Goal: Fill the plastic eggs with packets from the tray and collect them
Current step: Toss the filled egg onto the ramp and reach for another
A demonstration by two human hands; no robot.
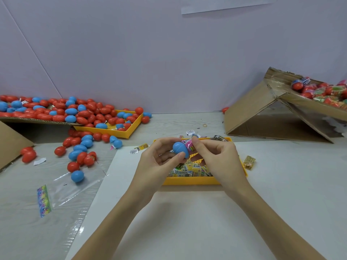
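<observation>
From the head camera we can make out no readable writing: the small printed candy packets [189, 168] carry yellow, green and barcode-like labels, but the print is too small to read. They lie heaped in the yellow plastic tray [189, 182] right in front of us, and one yellow packet [249, 162] sits just beside the tray on the white sheet [187, 212].

Our left hand [159, 155] curls its fingers and thumb around a blue plastic egg [180, 149], holding it above the tray. Our right hand [214, 152] pinches a pink packet [189, 145] at the egg's mouth, the two hands close together.

At far left we see a second yellow tray [120, 131] holding red and blue plastic eggs [90, 113], with many more spilling over a flat cardboard flap [28, 120] and onto the table. A clear plastic bag with a rainbow header strip [62, 188] lies near them. At right, a tilted brown cardboard box [262, 109] holds red eggs and wrapped packets [323, 92].
</observation>
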